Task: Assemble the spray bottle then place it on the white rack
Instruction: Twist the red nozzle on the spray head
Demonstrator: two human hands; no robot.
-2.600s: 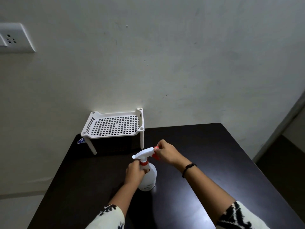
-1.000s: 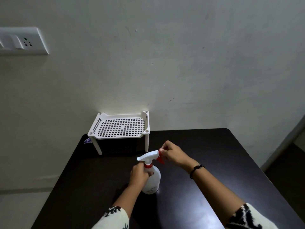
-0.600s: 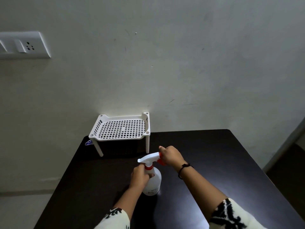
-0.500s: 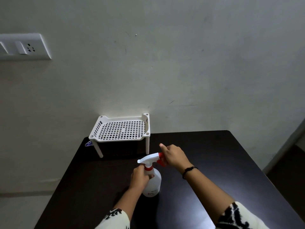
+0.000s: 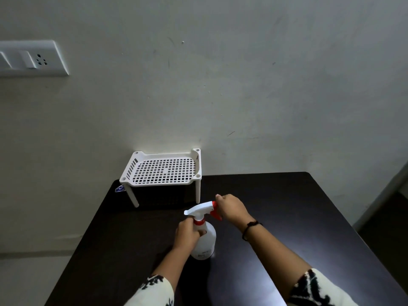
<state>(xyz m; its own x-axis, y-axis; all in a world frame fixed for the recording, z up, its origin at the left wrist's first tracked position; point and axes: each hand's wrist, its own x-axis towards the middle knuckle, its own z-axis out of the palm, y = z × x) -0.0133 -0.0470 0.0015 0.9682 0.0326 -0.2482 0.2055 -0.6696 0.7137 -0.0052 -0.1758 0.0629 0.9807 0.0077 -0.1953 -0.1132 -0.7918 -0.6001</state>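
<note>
A white spray bottle (image 5: 205, 244) stands upright on the dark table (image 5: 287, 213). Its white spray head (image 5: 198, 210) with a red collar and red trigger sits on the neck. My left hand (image 5: 187, 234) grips the bottle at its neck and shoulder. My right hand (image 5: 231, 209) is closed on the red trigger end of the spray head. The white rack (image 5: 162, 170), a perforated shelf on legs, stands empty at the table's far left edge against the wall, behind the bottle.
A wall rises directly behind the table, with a white switch and socket plate (image 5: 31, 58) at the upper left. A small blue sticker (image 5: 120, 189) lies under the rack's left leg. The floor drops away at both sides of the table.
My right wrist has turned on the spray head between frames, while the left hand keeps its hold on the neck. The bottle stays in the same spot on the table.
</note>
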